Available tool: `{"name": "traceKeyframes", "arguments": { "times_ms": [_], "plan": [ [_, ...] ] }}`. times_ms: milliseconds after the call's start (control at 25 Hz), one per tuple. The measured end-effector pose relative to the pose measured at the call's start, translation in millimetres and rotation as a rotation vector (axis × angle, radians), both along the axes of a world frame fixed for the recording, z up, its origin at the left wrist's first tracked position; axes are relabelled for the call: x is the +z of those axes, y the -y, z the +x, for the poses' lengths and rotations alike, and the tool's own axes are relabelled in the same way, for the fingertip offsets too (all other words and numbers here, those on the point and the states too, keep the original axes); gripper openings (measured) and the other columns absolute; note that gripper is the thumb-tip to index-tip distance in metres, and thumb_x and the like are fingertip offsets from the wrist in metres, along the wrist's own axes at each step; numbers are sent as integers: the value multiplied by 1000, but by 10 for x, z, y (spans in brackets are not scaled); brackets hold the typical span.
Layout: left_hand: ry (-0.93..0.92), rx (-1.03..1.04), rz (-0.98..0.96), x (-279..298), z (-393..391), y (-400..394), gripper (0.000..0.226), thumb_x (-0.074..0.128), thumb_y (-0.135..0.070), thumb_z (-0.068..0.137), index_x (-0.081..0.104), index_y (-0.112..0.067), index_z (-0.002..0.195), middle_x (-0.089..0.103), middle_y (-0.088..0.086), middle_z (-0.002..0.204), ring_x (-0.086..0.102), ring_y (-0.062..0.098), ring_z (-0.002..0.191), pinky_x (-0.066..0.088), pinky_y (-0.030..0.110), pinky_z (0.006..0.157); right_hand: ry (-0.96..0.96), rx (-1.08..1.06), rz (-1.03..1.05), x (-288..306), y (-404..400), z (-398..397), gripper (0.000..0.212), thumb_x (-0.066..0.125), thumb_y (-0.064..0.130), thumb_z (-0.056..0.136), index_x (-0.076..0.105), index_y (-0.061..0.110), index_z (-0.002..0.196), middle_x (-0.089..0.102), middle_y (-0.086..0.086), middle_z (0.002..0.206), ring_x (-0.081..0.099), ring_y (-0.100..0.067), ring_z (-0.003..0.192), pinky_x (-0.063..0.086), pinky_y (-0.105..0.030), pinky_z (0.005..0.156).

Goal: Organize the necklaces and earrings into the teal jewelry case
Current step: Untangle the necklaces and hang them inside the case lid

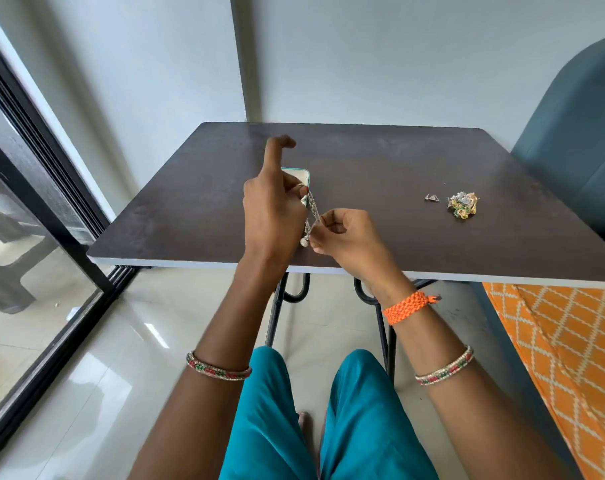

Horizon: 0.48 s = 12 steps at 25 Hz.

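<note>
At frame centre, both hands pinch 1 silver earring (pixel 313 216) above the case (pixel 302 174): left hand (pixel 271 216) up top, right hand (pixel 342 233) below. A slip could drop it off the worktop (pixel 398 168) edge; remaining jewelry (pixel 463 202) waits right.

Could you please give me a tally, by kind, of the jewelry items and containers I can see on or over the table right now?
Teal jewelry case, mostly hidden behind the left hand: 1
Silver necklace held between left hand and right hand: 1
Small loose silver piece on the table: 1
Tangled jewelry pile, pieces not countable: 1
Total: 4
</note>
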<state>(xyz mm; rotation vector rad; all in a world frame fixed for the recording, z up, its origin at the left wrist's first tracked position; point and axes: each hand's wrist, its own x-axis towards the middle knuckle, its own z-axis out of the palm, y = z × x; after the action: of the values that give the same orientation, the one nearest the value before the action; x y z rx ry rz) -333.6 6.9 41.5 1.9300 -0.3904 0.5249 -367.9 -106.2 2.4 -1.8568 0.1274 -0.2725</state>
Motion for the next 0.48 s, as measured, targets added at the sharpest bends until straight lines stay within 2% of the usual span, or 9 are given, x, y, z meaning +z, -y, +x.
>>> {"name": "traceKeyframes", "arguments": {
  "times_ms": [80,200,280,360,400,480],
  "plan": [
    [-1,-5,51,-4,9,22,53,52,7,77,47,-22,121,61,4,69,62,25,71,49,37,65,19,19,-33,-3,1,-8,16,64,15,82,62,17,67,65,6,62,60,-9,62,53,-40,68],
    [-114,-128,116,9,75,-47,49,56,5,80,49,-22,120,62,0,73,64,23,76,51,32,66,-66,97,-22,-26,75,-15,15,65,17,86,64,18,72,66,5,68,62,-9,69,54,-38,77],
    [-136,-190,157,59,127,-97,48,59,4,79,52,-23,118,61,-6,69,63,18,72,51,28,65,-92,134,21,16,138,-8,4,65,18,88,66,15,86,67,8,79,62,-4,77,53,-25,77],
    [-118,-214,225,135,173,-122,48,62,2,79,53,-24,118,61,-9,67,59,9,68,46,18,62,-25,117,36,114,195,57,22,65,19,88,63,10,108,67,7,97,61,0,90,49,-9,76],
    [-103,-215,259,186,192,-127,48,64,0,79,53,-25,119,62,-8,69,58,6,66,43,13,59,37,97,30,178,216,112,31,64,19,89,61,7,117,67,4,106,61,-1,97,48,-7,79],
    [-78,-221,310,305,242,-135,49,65,-2,79,51,-23,120,67,-2,74,61,6,64,41,8,54,175,88,-3,334,220,241,35,62,18,90,60,2,122,66,-4,116,62,-6,106,47,-9,86]
  ]
}}
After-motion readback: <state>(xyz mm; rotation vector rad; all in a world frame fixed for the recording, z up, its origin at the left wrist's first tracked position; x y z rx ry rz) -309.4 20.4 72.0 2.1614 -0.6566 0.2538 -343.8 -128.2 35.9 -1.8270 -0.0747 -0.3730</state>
